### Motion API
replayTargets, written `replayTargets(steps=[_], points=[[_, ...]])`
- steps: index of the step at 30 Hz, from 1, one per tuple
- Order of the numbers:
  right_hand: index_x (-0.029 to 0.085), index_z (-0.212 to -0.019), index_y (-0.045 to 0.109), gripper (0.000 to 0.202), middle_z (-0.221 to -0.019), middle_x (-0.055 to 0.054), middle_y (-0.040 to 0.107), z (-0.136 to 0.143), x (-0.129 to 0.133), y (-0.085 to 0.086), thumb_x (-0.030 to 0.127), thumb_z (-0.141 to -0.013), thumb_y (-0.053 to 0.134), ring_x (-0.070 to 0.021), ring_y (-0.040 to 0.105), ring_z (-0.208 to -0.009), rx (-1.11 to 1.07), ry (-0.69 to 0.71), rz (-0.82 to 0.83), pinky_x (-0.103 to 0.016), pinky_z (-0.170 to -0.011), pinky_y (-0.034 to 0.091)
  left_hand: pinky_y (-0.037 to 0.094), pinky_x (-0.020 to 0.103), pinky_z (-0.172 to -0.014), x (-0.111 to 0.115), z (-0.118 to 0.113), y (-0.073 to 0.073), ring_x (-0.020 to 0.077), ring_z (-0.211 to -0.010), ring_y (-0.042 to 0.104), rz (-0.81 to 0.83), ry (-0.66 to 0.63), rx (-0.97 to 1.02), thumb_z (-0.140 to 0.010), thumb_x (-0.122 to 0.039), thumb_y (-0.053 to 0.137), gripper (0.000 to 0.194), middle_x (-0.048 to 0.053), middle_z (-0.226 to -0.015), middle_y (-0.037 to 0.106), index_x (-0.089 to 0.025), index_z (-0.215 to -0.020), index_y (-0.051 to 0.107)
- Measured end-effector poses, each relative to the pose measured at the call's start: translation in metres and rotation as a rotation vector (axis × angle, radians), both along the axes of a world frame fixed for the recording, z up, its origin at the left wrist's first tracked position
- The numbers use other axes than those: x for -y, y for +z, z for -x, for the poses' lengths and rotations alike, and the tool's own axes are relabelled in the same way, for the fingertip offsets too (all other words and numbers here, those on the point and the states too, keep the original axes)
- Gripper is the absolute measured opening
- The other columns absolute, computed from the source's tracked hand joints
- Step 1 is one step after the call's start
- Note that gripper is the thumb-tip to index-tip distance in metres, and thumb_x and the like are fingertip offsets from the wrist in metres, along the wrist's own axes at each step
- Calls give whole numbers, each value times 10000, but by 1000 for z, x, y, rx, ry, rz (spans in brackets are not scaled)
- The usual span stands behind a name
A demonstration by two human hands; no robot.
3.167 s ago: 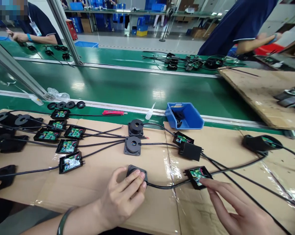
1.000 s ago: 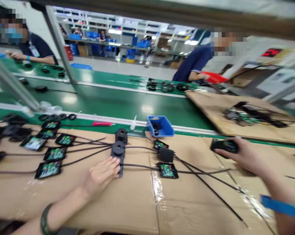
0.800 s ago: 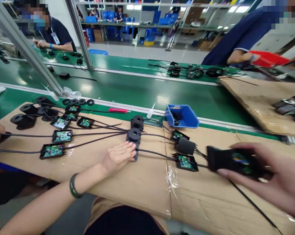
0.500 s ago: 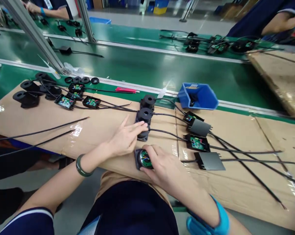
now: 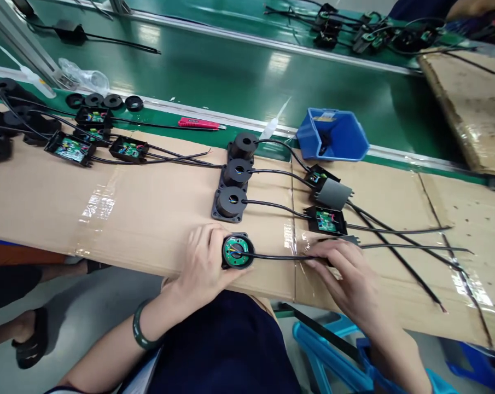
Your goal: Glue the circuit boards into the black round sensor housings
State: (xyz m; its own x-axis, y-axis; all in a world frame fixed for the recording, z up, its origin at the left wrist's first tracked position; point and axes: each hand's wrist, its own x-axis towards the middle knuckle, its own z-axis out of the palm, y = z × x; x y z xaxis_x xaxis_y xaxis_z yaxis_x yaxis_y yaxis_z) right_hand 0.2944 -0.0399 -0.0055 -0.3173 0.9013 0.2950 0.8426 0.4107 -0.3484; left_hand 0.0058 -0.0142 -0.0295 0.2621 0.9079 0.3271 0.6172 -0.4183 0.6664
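My left hand (image 5: 204, 260) is closed around the side of a round black housing (image 5: 251, 257) near the table's front edge. Inside its open top lies a green ring-shaped circuit board (image 5: 231, 255) with coloured wires. A black cable (image 5: 275, 257) runs from it to the right. At the cable's other end, my right hand (image 5: 348, 271) grips a black box (image 5: 351, 239), mostly hidden under the fingers. Beyond my hands, several round black housings (image 5: 232, 201) stand in a row, cabled to boxes on the right, one an open box with a circuit board (image 5: 327, 220).
A blue bin (image 5: 333, 137) with small black parts stands at the back. A red utility knife (image 5: 200, 124) and black rings (image 5: 113, 101) lie along the cardboard's (image 5: 149, 219) far edge. More open boxes (image 5: 128, 149) sit at left. Loose cable ends (image 5: 415, 284) stretch right.
My left hand has moved from the row of housings to the round housing nearest me. My right hand has left that housing and moved right to the box. The view has tilted down.
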Motion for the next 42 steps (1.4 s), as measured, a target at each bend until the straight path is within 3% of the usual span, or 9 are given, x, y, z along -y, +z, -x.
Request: replayTargets(steps=[7, 11, 15, 20, 25, 29, 34, 38, 42], points=[[233, -948, 632, 50, -853, -31, 705, 22, -12, 8, 217, -911, 660, -201, 671, -792, -124, -182, -186, -328, -714, 511, 457, 449, -1082, -4, 21, 43, 289, -1300, 506, 573, -381, 320, -782, -267, 818, 484, 91, -1269, 539, -281, -1206, 585], [236, -917, 628, 75, -823, -31, 724, 32, -17, 6, 161, -922, 620, -208, 683, -774, -57, -125, -159, -368, -746, 517, 613, 386, -804, -8, 24, 57, 274, -1046, 685, 1333, -597, 873, -749, -354, 844, 519, 77, -1126, 644, -272, -1181, 567], [252, -1001, 674, 106, -1005, -64, 745, 23, -33, 32, 284, -943, 591, -241, 709, -941, -101, 43, 87, -408, -826, 561, 614, 291, -553, -8, 19, 40, 271, -812, 751, 1736, -495, 1234, -661, -658, 808, 659, 103, -1063, 690, -186, -1080, 616], [194, -1158, 629, 248, -1072, -107, 729, 26, -128, 62, 313, -960, 539, -231, 705, -939, -245, -75, 162, -378, -800, 588, 551, 236, -442, -7, 10, 32, 233, -644, 732, 1819, -278, 1197, -664, -442, 825, 397, 72, -852, 724, -139, -897, 717], [101, -1152, 619, 299, -1043, -89, 688, 55, -245, 38, 330, -965, 574, -185, 692, -868, -225, -203, 178, -380, -813, 569, 528, 183, -574, -7, 1, 39, 135, -625, 651, 1621, -145, 1163, -661, -506, 785, 443, 139, -751, 728, -68, -689, 723], [112, -1009, 659, 333, -958, -14, 663, 67, -278, 24, 406, -1007, 504, -151, 674, -838, -258, -177, 178, -322, -765, 562, 508, 204, -500, -12, 4, 43, 182, -644, 678, 1567, -197, 1123, -693, -588, 771, 505, 107, -811, 696, -100, -813, 716], [147, -1102, 639, 282, -931, -51, 689, 59, -242, 49, 375, -984, 523, -172, 656, -843, -416, -226, 49, -321, -786, 525, 570, 261, -549, -18, 17, 49, 225, -806, 670, 1469, -340, 1049, -610, -403, 893, 583, 61, -942, 632, -177, -1079, 632], [262, -1344, 450, 360, -805, -5, 624, 50, -153, 71, 428, -1027, 415, -150, 617, -647, -910, -126, 123, -293, -601, 509, 556, 297, -771, -22, 20, 53, 162, -838, 616, 1165, -355, 845, -703, -309, 850, 528, 24, -980, 602, -208, -1149, 586], [290, -991, 587, 246, -729, 34, 516, 51, -60, 57, 460, -857, 704, -81, 413, -466, -1237, -180, 290, -213, -375, 312, 521, 328, -867, -21, 17, 54, 217, -971, 622, 888, -277, 618, -684, -312, 862, 571, 42, -1060, 630, -226, -1170, 575]])
